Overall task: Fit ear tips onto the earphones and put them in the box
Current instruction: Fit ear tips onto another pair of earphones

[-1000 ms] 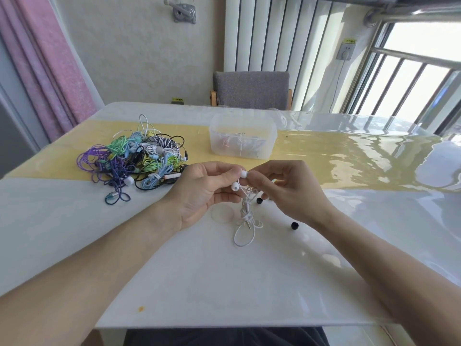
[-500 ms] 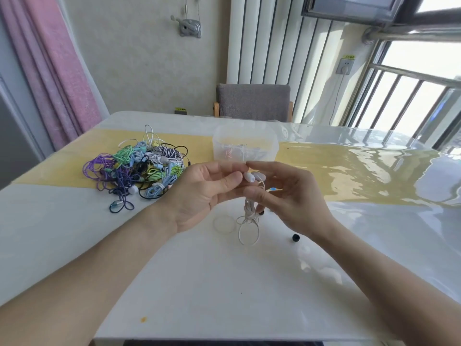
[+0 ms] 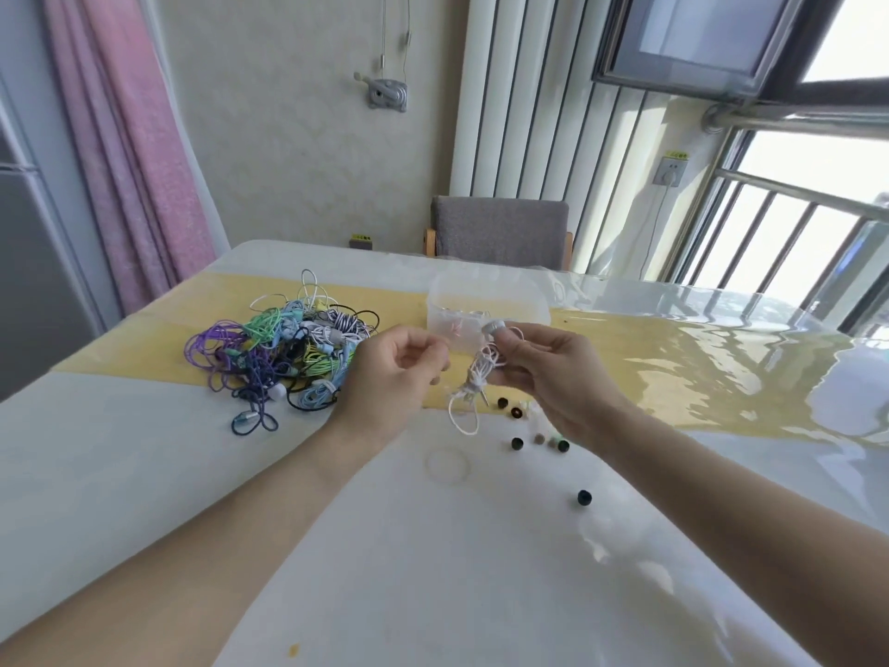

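My right hand [image 3: 548,373] holds a bundled pair of white earphones [image 3: 474,385] just in front of the clear plastic box [image 3: 529,300]; an earbud with a pale tip pokes up above my thumb and the cord loop dangles down. My left hand [image 3: 389,373] hovers beside it, fingers loosely curled with nothing visible in them. Several loose dark ear tips [image 3: 517,443] lie on the table under my right hand, one more ear tip [image 3: 584,497] nearer to me. A tangled heap of coloured earphones [image 3: 284,349] sits to the left.
The white glossy table [image 3: 433,570] has a yellow runner [image 3: 673,377] across it. A grey chair [image 3: 500,231] stands behind the far edge. A pink curtain hangs on the left; window bars are on the right.
My hands have come apart: the left let go of the earbud and the right now carries the white earphones alone, raised toward the box. The camera has tilted up.
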A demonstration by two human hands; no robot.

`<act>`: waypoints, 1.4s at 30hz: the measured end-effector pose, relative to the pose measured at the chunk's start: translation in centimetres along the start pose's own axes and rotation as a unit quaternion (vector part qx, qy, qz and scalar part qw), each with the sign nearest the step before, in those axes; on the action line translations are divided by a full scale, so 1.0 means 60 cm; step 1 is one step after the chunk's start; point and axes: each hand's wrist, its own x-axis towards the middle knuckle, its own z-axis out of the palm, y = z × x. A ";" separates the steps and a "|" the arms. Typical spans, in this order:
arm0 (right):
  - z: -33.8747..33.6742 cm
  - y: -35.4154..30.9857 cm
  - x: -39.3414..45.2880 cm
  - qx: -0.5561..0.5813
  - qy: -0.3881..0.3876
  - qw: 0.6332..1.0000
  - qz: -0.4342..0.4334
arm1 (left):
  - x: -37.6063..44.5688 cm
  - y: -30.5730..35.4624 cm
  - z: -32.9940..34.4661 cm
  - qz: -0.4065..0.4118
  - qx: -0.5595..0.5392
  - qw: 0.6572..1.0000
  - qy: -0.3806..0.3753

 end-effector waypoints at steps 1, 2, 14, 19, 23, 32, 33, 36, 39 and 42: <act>-0.003 -0.014 0.022 0.003 0.016 1.000 -0.004 | 0.006 -0.008 -0.004 0.021 0.053 0.998 0.023; -0.006 -0.030 0.047 -0.007 0.035 0.999 -0.023 | 0.012 -0.014 -0.009 0.044 0.109 0.992 0.043; -0.019 -0.006 0.224 -0.547 0.102 0.822 -0.123 | 0.068 -0.047 -0.094 0.090 0.389 0.912 0.098; -0.012 -0.008 0.212 -0.555 0.007 0.831 -0.031 | 0.072 -0.044 -0.106 0.037 0.500 0.865 0.013; 0.008 -0.022 0.185 -0.542 0.039 0.821 -0.171 | 0.071 -0.047 -0.107 0.040 0.541 0.840 0.002; 0.121 0.005 0.092 -0.531 -0.197 0.787 -0.246 | 0.074 -0.039 -0.126 0.068 0.496 0.864 0.058; 0.132 0.017 0.087 -0.546 -0.233 0.770 -0.235 | 0.075 -0.039 -0.128 0.070 0.490 0.867 0.063; 0.152 0.056 0.086 -0.560 -0.260 0.754 -0.223 | 0.077 -0.040 -0.131 0.074 0.487 0.868 0.063; 0.152 0.085 0.094 -0.552 -0.228 0.769 -0.228 | 0.077 -0.044 -0.129 0.085 0.493 0.863 0.062; 0.139 0.091 0.096 -0.532 -0.194 0.782 -0.260 | 0.077 -0.043 -0.121 0.142 0.459 0.872 0.088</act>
